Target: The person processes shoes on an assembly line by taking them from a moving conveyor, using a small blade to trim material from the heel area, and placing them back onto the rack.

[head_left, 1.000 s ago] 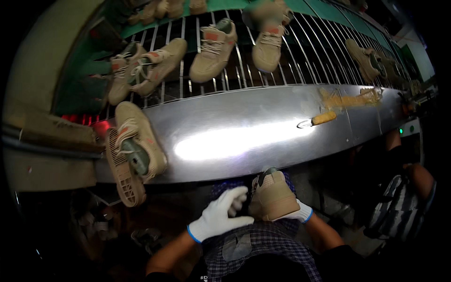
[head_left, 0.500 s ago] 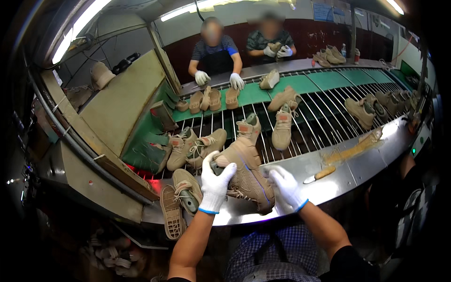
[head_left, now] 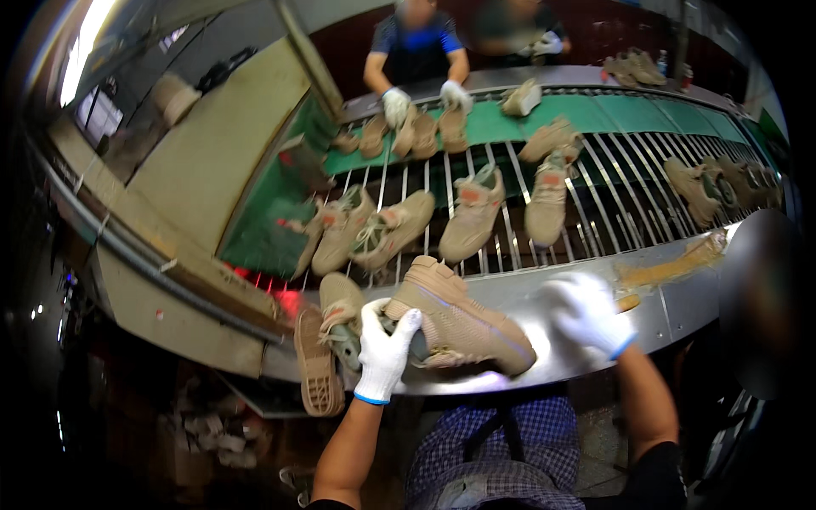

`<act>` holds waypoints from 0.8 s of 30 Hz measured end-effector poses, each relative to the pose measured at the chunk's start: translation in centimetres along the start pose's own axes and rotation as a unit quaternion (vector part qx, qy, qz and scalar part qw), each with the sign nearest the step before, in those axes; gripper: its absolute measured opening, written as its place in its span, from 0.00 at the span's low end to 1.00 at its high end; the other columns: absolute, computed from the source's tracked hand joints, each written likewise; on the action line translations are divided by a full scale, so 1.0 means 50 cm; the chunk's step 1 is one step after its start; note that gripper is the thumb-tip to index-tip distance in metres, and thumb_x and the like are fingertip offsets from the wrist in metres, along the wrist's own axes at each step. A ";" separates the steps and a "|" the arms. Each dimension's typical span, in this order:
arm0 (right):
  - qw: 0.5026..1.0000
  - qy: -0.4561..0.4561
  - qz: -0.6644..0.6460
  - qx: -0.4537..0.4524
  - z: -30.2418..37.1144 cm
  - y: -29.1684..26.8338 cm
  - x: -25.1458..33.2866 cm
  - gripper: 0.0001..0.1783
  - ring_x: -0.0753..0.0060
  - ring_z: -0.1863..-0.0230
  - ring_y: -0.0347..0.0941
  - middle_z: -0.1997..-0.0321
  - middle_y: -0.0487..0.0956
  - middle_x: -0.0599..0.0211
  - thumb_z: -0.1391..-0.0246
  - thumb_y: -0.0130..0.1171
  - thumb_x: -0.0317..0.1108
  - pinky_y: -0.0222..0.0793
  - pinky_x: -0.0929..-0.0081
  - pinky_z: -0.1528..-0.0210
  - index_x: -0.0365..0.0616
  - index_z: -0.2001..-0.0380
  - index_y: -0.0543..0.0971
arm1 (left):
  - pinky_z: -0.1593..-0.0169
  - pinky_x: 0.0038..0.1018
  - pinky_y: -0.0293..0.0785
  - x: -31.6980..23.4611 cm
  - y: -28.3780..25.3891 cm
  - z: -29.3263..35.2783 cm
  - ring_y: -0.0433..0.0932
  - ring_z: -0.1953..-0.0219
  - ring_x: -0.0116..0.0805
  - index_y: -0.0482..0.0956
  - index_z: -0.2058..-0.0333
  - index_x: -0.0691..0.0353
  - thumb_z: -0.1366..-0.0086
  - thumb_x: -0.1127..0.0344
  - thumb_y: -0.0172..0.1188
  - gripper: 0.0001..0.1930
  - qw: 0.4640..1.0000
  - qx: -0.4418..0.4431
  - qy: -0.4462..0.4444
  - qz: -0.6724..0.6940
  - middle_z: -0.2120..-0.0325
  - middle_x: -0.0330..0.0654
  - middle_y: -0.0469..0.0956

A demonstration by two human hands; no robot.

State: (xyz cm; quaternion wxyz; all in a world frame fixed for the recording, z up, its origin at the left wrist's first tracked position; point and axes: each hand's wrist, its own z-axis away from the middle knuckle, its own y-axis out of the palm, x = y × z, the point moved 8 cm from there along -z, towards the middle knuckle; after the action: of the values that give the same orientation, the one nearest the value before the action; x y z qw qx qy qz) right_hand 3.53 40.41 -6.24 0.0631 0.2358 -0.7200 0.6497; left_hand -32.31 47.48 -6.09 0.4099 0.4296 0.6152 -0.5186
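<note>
The left hand [head_left: 387, 350] is closed around the opening of a shoe [head_left: 466, 321] slanting rightward, toe toward the separate, blurred right hand [head_left: 586, 314] by a yellow handle [head_left: 628, 303], its grip unclear.

Shoe factory or workshop, interior. Indicative features: a conveyor-like line of metal bars [head_left: 427, 176] carrying many similar beige shoes [head_left: 473, 219]; a long metal counter [head_left: 669, 316] along its near edge; two co-workers [head_left: 416, 53] on the far side, in white gloves [head_left: 397, 109]; a tube lamp [head_left: 83, 53] at upper left; another beige shoe [head_left: 466, 319] in the gloved left hand [head_left: 385, 353].
</note>
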 end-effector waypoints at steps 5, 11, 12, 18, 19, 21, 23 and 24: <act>0.986 0.077 0.139 -0.046 0.157 -0.045 -0.209 0.24 0.42 0.43 0.78 0.46 0.84 0.51 0.37 0.55 0.37 0.72 0.53 0.37 0.49 0.38 0.81 | 0.54 0.46 0.81 0.039 0.027 0.129 0.86 0.61 0.60 0.76 0.54 0.69 0.34 0.34 0.66 0.36 0.971 0.073 -0.061 -0.218 0.66 0.61 0.85; 0.964 0.174 0.187 -0.079 0.187 -0.044 -0.336 0.22 0.46 0.41 0.77 0.45 0.81 0.45 0.26 0.44 0.40 0.71 0.57 0.35 0.44 0.40 0.80 | 0.60 0.45 0.80 0.077 0.120 0.237 0.85 0.66 0.54 0.79 0.60 0.66 0.45 0.35 0.76 0.35 0.937 0.186 -0.001 -0.296 0.71 0.52 0.82; 0.977 0.191 0.019 -0.090 0.187 -0.040 -0.331 0.21 0.46 0.41 0.77 0.44 0.81 0.46 0.27 0.46 0.39 0.70 0.57 0.35 0.44 0.40 0.80 | 0.56 0.46 0.81 0.067 0.115 0.243 0.85 0.60 0.55 0.79 0.57 0.66 0.47 0.37 0.78 0.37 0.940 0.162 0.046 -0.298 0.65 0.53 0.82; 0.993 -0.067 0.077 0.061 0.075 -0.056 0.259 0.17 0.53 0.49 0.80 0.55 0.85 0.57 0.37 0.59 0.37 0.74 0.62 0.41 0.50 0.47 0.85 | 0.30 0.53 0.67 -0.061 0.126 0.169 0.63 0.29 0.68 0.64 0.31 0.67 0.62 0.48 0.86 0.61 0.895 0.139 0.342 -0.251 0.33 0.62 0.64; 0.988 -0.045 0.117 0.086 0.069 -0.041 0.249 0.16 0.54 0.52 0.81 0.57 0.85 0.58 0.37 0.60 0.37 0.75 0.62 0.44 0.50 0.48 0.86 | 0.32 0.51 0.68 -0.065 0.145 0.151 0.66 0.32 0.65 0.65 0.31 0.67 0.62 0.47 0.86 0.61 0.883 0.182 0.341 -0.267 0.34 0.60 0.66; 0.973 0.002 0.191 0.130 0.049 -0.012 0.209 0.15 0.55 0.57 0.82 0.60 0.86 0.61 0.39 0.60 0.37 0.77 0.62 0.50 0.50 0.51 0.87 | 0.35 0.49 0.71 -0.067 0.176 0.133 0.72 0.37 0.60 0.65 0.32 0.67 0.61 0.45 0.85 0.60 0.868 0.241 0.329 -0.284 0.37 0.57 0.71; 0.988 -0.033 0.144 0.037 0.021 -0.034 0.251 0.15 0.55 0.61 0.83 0.62 0.87 0.59 0.38 0.58 0.38 0.78 0.61 0.55 0.50 0.53 0.88 | 0.39 0.47 0.73 -0.067 0.187 0.114 0.75 0.41 0.56 0.66 0.33 0.67 0.60 0.44 0.84 0.58 0.868 0.269 0.299 -0.290 0.40 0.54 0.74; 0.991 -0.048 0.123 -0.012 0.007 -0.049 0.273 0.14 0.55 0.63 0.83 0.62 0.87 0.59 0.38 0.58 0.38 0.78 0.61 0.58 0.50 0.55 0.88 | 0.40 0.47 0.73 -0.070 0.190 0.111 0.76 0.43 0.56 0.67 0.34 0.67 0.60 0.44 0.84 0.58 0.868 0.262 0.308 -0.288 0.41 0.54 0.74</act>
State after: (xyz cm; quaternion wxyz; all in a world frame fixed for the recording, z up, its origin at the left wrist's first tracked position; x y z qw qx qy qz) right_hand -7.40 36.43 1.36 -0.0492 0.1752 -0.7534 0.6319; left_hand -21.89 42.48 -6.17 -0.0959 0.4625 0.6486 -0.5968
